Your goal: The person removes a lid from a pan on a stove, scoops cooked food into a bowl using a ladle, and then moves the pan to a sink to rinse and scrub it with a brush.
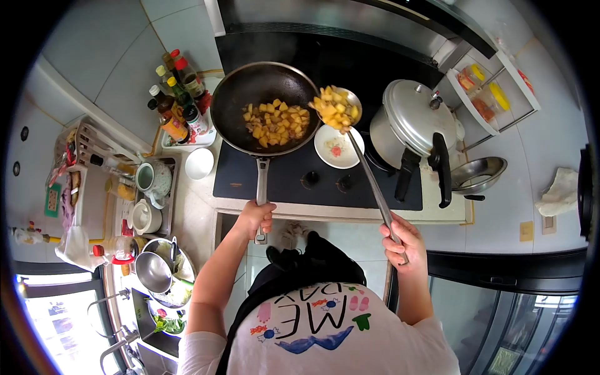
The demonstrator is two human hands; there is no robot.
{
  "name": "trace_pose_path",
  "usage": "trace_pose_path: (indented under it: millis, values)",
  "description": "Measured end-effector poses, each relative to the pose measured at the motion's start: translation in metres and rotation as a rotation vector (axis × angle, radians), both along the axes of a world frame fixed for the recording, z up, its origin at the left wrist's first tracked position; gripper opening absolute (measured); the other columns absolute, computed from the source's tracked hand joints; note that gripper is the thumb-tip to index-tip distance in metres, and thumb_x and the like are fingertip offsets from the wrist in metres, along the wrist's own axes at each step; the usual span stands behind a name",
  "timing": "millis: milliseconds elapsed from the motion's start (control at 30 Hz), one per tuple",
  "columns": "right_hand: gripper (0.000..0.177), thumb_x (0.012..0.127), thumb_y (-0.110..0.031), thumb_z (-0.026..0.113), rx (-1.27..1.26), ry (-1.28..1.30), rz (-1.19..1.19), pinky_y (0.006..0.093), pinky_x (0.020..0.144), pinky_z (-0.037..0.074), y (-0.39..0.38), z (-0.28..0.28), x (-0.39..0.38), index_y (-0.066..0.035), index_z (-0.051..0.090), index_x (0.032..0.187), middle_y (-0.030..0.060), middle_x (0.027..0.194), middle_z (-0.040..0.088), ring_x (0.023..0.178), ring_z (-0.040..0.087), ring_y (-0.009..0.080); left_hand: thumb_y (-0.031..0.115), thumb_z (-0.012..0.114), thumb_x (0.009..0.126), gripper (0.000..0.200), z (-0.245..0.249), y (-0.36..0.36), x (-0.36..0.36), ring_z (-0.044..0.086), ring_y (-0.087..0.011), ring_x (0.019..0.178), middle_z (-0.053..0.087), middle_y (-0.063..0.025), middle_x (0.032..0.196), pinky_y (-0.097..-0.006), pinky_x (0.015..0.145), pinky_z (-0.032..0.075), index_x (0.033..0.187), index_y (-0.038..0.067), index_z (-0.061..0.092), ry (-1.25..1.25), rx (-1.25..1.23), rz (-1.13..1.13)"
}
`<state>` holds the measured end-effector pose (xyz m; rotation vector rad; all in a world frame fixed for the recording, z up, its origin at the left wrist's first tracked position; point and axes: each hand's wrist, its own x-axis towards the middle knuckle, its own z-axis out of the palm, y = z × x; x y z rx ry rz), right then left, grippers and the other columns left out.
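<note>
My left hand is closed around the handle of a dark wok, which holds browned yellow cubes of food. In my right hand is the long metal handle of a ladle. The ladle's bowl, heaped with the same cubes, is raised at the wok's right edge. Partly beneath it, a white bowl on the black cooktop has small reddish and pale bits inside.
A silver pressure cooker stands on the right of the cooktop. Sauce bottles and a white cup are at the left. Farther left are a teapot, metal bowls and a sink.
</note>
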<state>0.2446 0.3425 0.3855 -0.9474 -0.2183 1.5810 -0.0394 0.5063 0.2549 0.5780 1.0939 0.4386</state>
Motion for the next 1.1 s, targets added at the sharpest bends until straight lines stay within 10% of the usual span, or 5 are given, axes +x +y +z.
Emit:
trace_pose_path:
  millis: [400, 633, 833, 1100]
  values:
    - [0.027, 0.085, -0.01, 0.05, -0.257, -0.288, -0.073, 0.0219, 0.033, 0.029, -0.003, -0.059, -0.002, -0.003, 0.047, 0.111, 0.0029, 0.069, 0.047, 0.041, 0.036, 0.0071, 0.006, 0.054, 0.078, 0.017, -0.004, 0.002, -0.007, 0.026, -0.0076, 0.036, 0.029, 0.004, 0.048, -0.0255, 0.033, 0.023, 0.074, 0.01, 0.038, -0.065, -0.022, -0.005]
    - [0.038, 0.084, -0.008, 0.05, -0.282, -0.779, 0.055, 0.0306, 0.035, 0.038, -0.014, -0.077, -0.006, 0.0, 0.042, 0.121, 0.0071, 0.071, 0.049, 0.045, 0.048, 0.0135, 0.006, 0.055, 0.078, 0.018, -0.007, 0.001, -0.01, 0.027, -0.0079, 0.036, 0.029, 0.0038, 0.048, -0.0255, 0.033, 0.023, 0.075, 0.01, 0.038, -0.092, -0.023, 0.007]
    - [0.044, 0.08, -0.006, 0.05, 0.019, -1.819, 0.172, 0.043, 0.066, 0.045, -0.032, -0.091, 0.01, -0.002, 0.039, 0.123, 0.021, 0.085, 0.053, 0.072, 0.055, 0.0372, 0.006, 0.055, 0.078, 0.018, -0.009, 0.002, -0.013, 0.028, -0.0081, 0.036, 0.03, 0.0034, 0.049, -0.0255, 0.033, 0.023, 0.076, 0.01, 0.037, -0.115, -0.041, 0.01]
    - [0.039, 0.081, -0.005, 0.051, -0.044, -1.91, 0.162, 0.0344, 0.058, 0.045, -0.047, -0.088, 0.002, 0.0, 0.044, 0.119, 0.017, 0.078, 0.054, 0.063, 0.055, 0.0307, 0.006, 0.055, 0.077, 0.017, -0.01, -0.001, -0.01, 0.028, -0.0086, 0.036, 0.031, 0.0021, 0.049, -0.0255, 0.033, 0.023, 0.078, 0.008, 0.038, -0.077, -0.016, 0.015]
